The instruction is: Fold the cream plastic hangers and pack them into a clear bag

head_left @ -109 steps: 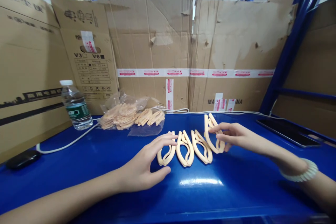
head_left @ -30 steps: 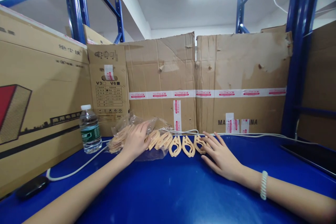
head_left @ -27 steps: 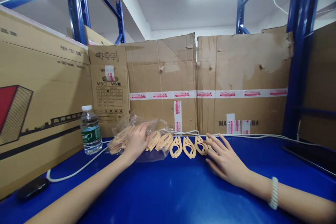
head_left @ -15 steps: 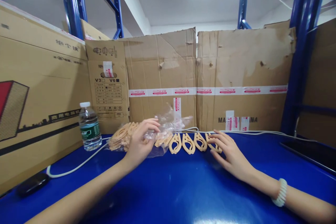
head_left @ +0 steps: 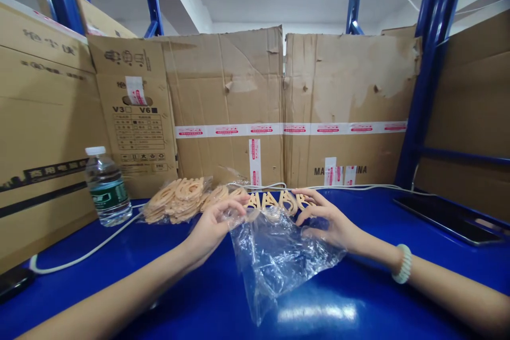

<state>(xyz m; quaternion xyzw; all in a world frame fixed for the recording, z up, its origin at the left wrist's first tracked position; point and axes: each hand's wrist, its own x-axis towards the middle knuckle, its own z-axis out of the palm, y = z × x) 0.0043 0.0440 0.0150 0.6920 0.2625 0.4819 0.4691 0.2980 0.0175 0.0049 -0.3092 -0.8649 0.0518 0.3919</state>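
A clear plastic bag (head_left: 279,255) hangs between both hands over the blue table (head_left: 358,297). My left hand (head_left: 213,226) pinches the bag's upper left edge. My right hand (head_left: 326,220), with a pale bead bracelet on the wrist, grips its upper right edge with curled fingers. Just behind the bag lies a row of peach plastic clips (head_left: 279,201), partly hidden by it. A loose pile of the same clips (head_left: 179,199) lies to the left of my left hand.
A water bottle (head_left: 107,186) stands at the left by a white cable (head_left: 79,257). A black device (head_left: 11,282) lies at the far left edge and a dark tablet (head_left: 450,212) at the right. Cardboard boxes (head_left: 247,106) wall the back; blue rack posts (head_left: 422,74) stand at the right.
My left hand pulled the clear bag away from the clip pile and toward me. My right hand left the row of clips and took the bag's other edge.
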